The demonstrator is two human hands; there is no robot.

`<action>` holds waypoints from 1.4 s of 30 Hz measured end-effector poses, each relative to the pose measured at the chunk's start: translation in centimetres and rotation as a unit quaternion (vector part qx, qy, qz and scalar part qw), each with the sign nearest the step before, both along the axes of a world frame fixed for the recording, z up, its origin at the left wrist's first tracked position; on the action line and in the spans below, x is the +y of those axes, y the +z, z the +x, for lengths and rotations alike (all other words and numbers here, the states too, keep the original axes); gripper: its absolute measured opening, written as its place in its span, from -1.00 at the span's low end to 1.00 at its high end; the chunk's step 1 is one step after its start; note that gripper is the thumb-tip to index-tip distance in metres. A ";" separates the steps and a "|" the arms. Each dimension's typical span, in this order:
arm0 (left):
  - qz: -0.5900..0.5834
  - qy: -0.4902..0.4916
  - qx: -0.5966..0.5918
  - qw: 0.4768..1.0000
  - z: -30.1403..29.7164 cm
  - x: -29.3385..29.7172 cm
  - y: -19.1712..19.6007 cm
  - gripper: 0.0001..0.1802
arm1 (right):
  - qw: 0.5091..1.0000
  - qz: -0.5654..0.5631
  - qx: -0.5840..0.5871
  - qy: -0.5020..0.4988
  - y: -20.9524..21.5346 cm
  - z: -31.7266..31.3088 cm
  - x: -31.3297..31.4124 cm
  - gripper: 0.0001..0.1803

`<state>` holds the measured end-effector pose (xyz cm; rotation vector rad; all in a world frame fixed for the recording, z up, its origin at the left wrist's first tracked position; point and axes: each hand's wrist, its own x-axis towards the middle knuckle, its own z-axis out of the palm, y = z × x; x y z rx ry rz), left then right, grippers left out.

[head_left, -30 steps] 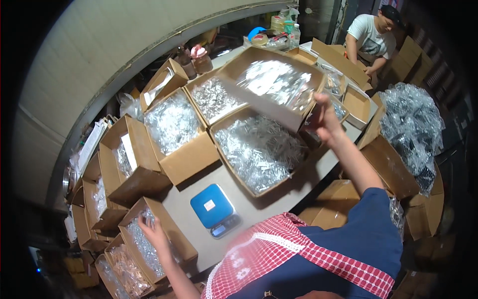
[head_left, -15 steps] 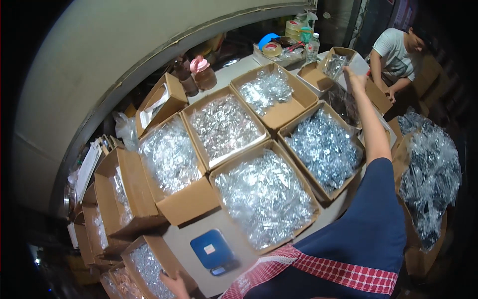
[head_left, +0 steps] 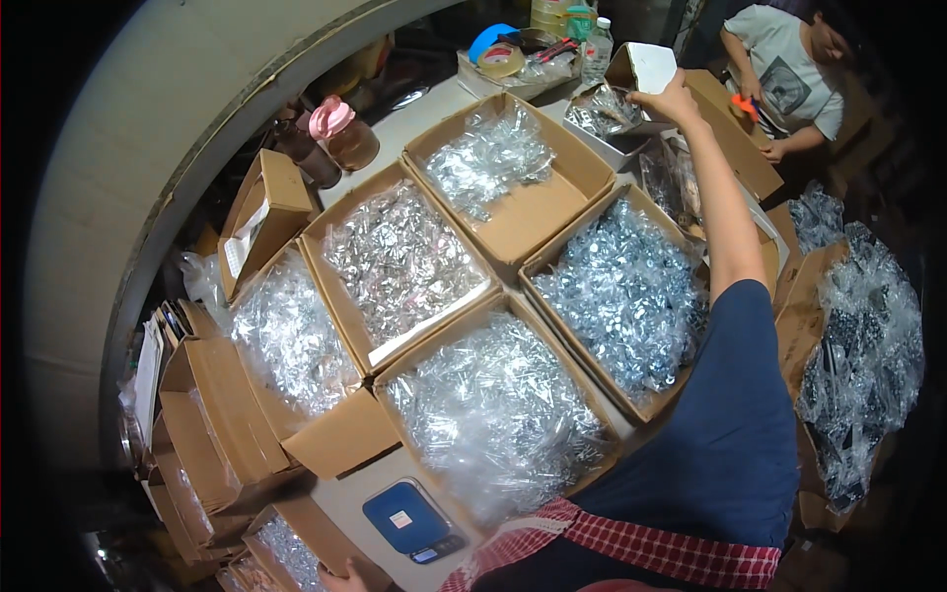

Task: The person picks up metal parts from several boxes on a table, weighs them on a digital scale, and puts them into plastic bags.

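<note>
My right hand (head_left: 673,102), reaching far to the back right, grips a small cardboard box (head_left: 652,69) with a white flap. The box is tilted over a white carton (head_left: 617,153), where small clear bags of metal parts (head_left: 604,111) lie. At the lower left, my left hand (head_left: 345,578) holds the wall of a cardboard box (head_left: 330,538) containing small shiny bags (head_left: 290,553). Only part of this hand shows at the frame's lower edge. A blue scale (head_left: 406,519) lies on the table to its right.
Open boxes of bagged hardware cover the table, including bluish parts (head_left: 626,301) and bolt-like pieces (head_left: 498,405). A pink-lidded jar (head_left: 345,133), a water bottle (head_left: 598,51) and a tape roll (head_left: 500,61) stand behind. A co-worker (head_left: 789,74) holds something orange-red at the right.
My right hand has tipped the small box leftward, and its bags now lie in the white carton. The view has shifted. An orange-red object now shows in the co-worker's hand.
</note>
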<state>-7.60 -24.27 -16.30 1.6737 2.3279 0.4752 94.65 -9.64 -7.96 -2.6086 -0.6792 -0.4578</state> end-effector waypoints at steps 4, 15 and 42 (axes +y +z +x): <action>-0.019 0.036 0.068 0.997 1.5 0.0 1.0 -0.27 | 0.995 -0.052 -0.003 0.090 1.7 -1.4 1.1 0.15; -0.030 0.035 0.119 0.992 3.4 0.2 2.7 -0.33 | 0.965 -0.070 -0.175 0.182 4.4 -4.8 -1.6 0.13; 0.297 -0.007 -0.158 0.942 -1.0 -3.0 2.1 -0.39 | 0.601 0.125 0.712 0.340 8.2 -64.4 -15.0 -0.28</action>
